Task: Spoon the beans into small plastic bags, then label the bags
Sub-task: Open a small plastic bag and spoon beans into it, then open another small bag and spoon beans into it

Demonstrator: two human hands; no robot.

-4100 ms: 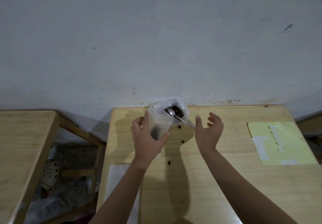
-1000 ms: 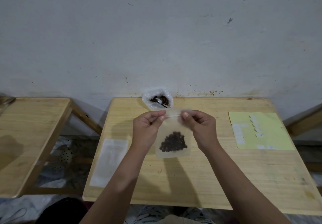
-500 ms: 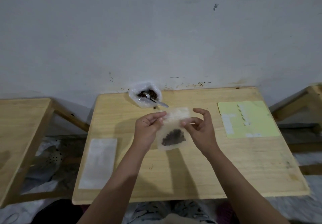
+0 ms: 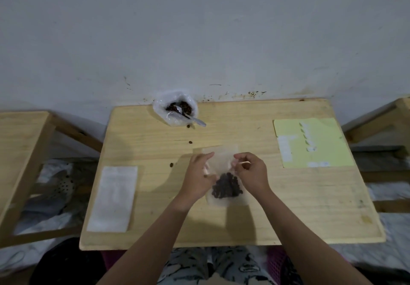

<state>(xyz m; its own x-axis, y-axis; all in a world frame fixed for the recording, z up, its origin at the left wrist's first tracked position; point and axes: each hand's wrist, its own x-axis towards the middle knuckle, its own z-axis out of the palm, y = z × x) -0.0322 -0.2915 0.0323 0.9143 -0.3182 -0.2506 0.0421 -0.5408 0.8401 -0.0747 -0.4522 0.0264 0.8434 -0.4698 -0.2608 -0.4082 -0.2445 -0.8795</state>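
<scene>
Both hands, left point(image 4: 198, 177) and right point(image 4: 251, 172), pinch the bag point(image 4: 224, 162) above its beans point(image 4: 226, 186); if that top isn't sealed, tipping could spill them onto the table point(image 4: 277, 207).

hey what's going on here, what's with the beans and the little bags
A person is packing beans into small plastic bags at a wooden table. Both hands, the left hand and the right hand, are on a small bag that already holds a heap of dark beans, fingers working near its top. The bulk bag of beans sits at the back edge with the spoon resting in it. A yellow label sheet lies to the right and a stack of empty bags to the left.
</scene>
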